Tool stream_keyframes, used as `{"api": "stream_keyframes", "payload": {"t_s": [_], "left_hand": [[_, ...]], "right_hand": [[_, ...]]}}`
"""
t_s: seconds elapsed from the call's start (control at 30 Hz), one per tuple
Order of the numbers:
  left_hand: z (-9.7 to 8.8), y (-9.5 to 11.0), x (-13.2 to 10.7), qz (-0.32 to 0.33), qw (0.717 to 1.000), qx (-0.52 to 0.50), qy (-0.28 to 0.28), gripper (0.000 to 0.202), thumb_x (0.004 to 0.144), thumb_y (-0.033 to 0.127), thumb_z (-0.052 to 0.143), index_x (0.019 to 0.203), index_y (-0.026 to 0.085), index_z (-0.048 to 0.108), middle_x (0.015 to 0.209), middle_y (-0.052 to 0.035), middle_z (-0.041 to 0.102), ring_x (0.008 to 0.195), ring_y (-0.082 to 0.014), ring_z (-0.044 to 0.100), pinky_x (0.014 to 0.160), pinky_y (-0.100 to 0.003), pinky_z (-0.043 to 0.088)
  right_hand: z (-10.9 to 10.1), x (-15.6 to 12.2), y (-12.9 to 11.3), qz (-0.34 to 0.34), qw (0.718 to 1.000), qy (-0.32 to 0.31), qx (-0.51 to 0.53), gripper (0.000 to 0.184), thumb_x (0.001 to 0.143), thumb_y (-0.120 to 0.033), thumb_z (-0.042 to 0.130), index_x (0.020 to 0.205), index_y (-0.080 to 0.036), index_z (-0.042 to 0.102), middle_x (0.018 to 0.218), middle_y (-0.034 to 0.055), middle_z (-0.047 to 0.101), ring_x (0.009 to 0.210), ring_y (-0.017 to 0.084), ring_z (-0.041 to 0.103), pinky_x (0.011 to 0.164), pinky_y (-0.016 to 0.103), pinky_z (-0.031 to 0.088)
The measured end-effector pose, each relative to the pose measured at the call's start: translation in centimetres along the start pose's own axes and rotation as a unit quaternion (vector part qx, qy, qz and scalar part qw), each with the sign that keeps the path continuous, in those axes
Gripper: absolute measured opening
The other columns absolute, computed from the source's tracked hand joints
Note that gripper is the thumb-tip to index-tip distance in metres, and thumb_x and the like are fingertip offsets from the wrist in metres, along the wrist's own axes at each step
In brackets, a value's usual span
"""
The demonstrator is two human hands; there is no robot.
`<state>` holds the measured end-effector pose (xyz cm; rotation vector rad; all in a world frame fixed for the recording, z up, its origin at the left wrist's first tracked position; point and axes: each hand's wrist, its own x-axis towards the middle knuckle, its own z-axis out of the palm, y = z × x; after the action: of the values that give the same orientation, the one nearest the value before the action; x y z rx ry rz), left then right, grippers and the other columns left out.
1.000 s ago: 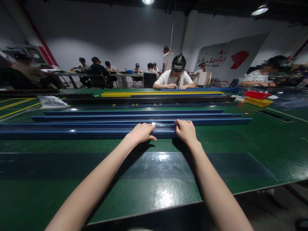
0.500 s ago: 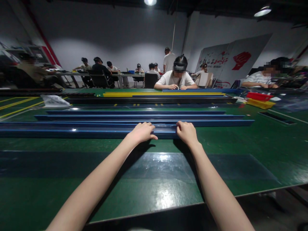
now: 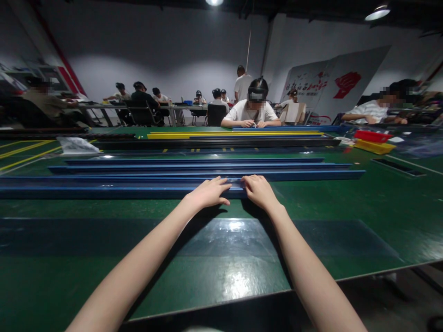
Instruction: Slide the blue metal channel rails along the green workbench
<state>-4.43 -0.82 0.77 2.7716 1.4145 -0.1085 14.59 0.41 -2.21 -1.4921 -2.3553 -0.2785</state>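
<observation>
Far off at the right, a red tray (image 3: 370, 136) and a yellow tray (image 3: 375, 147) sit on the green tabletop (image 3: 363, 203); their contents are too small to tell. Both hands rest palm down, fingers spread flat, on the nearest blue rail (image 3: 104, 190), gripping nothing. Compared with half a second ago, the right hand (image 3: 258, 190) has slid leftward along the rail and the left hand (image 3: 209, 192) has edged right, so the two now lie just beside each other. More blue rails (image 3: 194, 167) lie parallel behind. Other people sit at further tables under grey walls.
</observation>
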Motion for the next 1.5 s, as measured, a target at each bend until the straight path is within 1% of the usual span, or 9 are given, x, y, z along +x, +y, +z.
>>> {"api": "stream_keyframes", "payload": {"t_s": [0.13, 0.33, 0.47, 0.57, 0.77, 0.97, 1.1, 1.3, 1.5], "left_hand": [[-0.2, 0.0, 0.0, 0.001, 1.000, 0.015, 0.012, 0.058, 0.078, 0.049, 0.053, 0.128, 0.021, 0.041, 0.140, -0.0107, 0.031, 0.130, -0.0271, 0.025, 0.100, -0.038, 0.029], [-0.7, 0.0, -0.3, -0.028, 0.998, 0.045, 0.039, 0.043, 0.081, 0.048, 0.049, 0.112, 0.021, 0.057, 0.133, -0.0100, 0.043, 0.124, -0.0257, 0.035, 0.096, -0.036, 0.035], [-0.9, -0.1, -0.5, -0.045, 0.996, 0.071, 0.042, 0.036, 0.081, 0.047, 0.049, 0.103, 0.020, 0.061, 0.121, -0.0097, 0.053, 0.114, -0.0239, 0.046, 0.088, -0.032, 0.041], [-1.1, -0.1, -0.7, -0.060, 0.994, 0.086, 0.040, 0.035, 0.080, 0.047, 0.050, 0.099, 0.020, 0.062, 0.113, -0.0087, 0.058, 0.111, -0.0231, 0.049, 0.085, -0.030, 0.042], [-1.1, 0.2, -0.8, -0.052, 0.994, 0.079, 0.047, 0.039, 0.078, 0.046, 0.053, 0.103, 0.017, 0.059, 0.115, -0.0111, 0.056, 0.110, -0.0256, 0.049, 0.085, -0.033, 0.042], [-0.6, 0.2, -0.4, -0.024, 0.999, 0.032, 0.027, 0.052, 0.079, 0.044, 0.053, 0.125, 0.021, 0.043, 0.134, -0.0120, 0.040, 0.123, -0.0253, 0.037, 0.094, -0.035, 0.034], [-0.6, 0.5, -0.4, 0.000, 1.000, 0.004, 0.003, 0.056, 0.080, 0.044, 0.051, 0.131, 0.025, 0.036, 0.139, -0.0102, 0.033, 0.126, -0.0245, 0.031, 0.097, -0.035, 0.031], [-0.9, 0.7, -0.4, 0.000, 1.000, -0.004, -0.009, 0.055, 0.080, 0.042, 0.051, 0.131, 0.024, 0.036, 0.139, -0.0112, 0.033, 0.126, -0.0236, 0.032, 0.098, -0.034, 0.030], [-0.8, 0.1, -0.3, 0.001, 0.999, 0.028, 0.029, 0.045, 0.077, 0.041, 0.056, 0.117, 0.022, 0.052, 0.129, -0.0110, 0.045, 0.118, -0.0247, 0.041, 0.092, -0.033, 0.036]], "right_hand": [[-0.2, -0.1, 0.6, 0.040, 0.999, 0.010, -0.026, 0.027, 0.081, -0.017, 0.038, 0.100, -0.017, 0.058, 0.097, 0.0081, 0.064, 0.093, 0.018, 0.054, 0.079, 0.028, 0.029], [-0.5, -0.3, 1.3, 0.118, 0.991, 0.028, -0.064, 0.026, 0.081, -0.018, 0.038, 0.096, -0.019, 0.059, 0.092, 0.0075, 0.066, 0.088, 0.019, 0.056, 0.076, 0.029, 0.030], [-0.7, -0.4, 1.3, 0.147, 0.985, 0.037, -0.078, 0.026, 0.081, -0.018, 0.037, 0.093, -0.019, 0.060, 0.088, 0.0080, 0.067, 0.085, 0.019, 0.057, 0.075, 0.029, 0.030], [-0.8, -0.4, 1.4, 0.162, 0.983, 0.035, -0.082, 0.027, 0.081, -0.019, 0.036, 0.093, -0.018, 0.060, 0.085, 0.0086, 0.067, 0.081, 0.019, 0.058, 0.074, 0.029, 0.031], [-0.5, -0.2, 1.5, 0.131, 0.990, 0.015, -0.049, 0.026, 0.080, -0.018, 0.038, 0.093, -0.017, 0.060, 0.085, 0.0091, 0.066, 0.080, 0.020, 0.058, 0.075, 0.028, 0.033], [-0.1, 0.0, 1.0, 0.047, 0.999, 0.009, 0.007, 0.026, 0.080, -0.018, 0.039, 0.097, -0.017, 0.059, 0.091, 0.0080, 0.065, 0.087, 0.018, 0.056, 0.080, 0.027, 0.033], [-0.1, 0.1, 0.5, 0.013, 0.999, 0.000, 0.033, 0.027, 0.081, -0.017, 0.038, 0.098, -0.016, 0.058, 0.095, 0.0082, 0.064, 0.089, 0.017, 0.055, 0.079, 0.026, 0.033], [-0.2, 0.1, 0.9, 0.030, 0.999, 0.006, 0.035, 0.026, 0.081, -0.018, 0.039, 0.099, -0.017, 0.058, 0.092, 0.0067, 0.065, 0.088, 0.017, 0.056, 0.079, 0.026, 0.033], [-0.3, -0.1, 1.5, 0.087, 0.996, 0.022, -0.009, 0.026, 0.080, -0.019, 0.039, 0.097, -0.018, 0.059, 0.092, 0.0074, 0.066, 0.089, 0.019, 0.056, 0.077, 0.028, 0.032]]}}
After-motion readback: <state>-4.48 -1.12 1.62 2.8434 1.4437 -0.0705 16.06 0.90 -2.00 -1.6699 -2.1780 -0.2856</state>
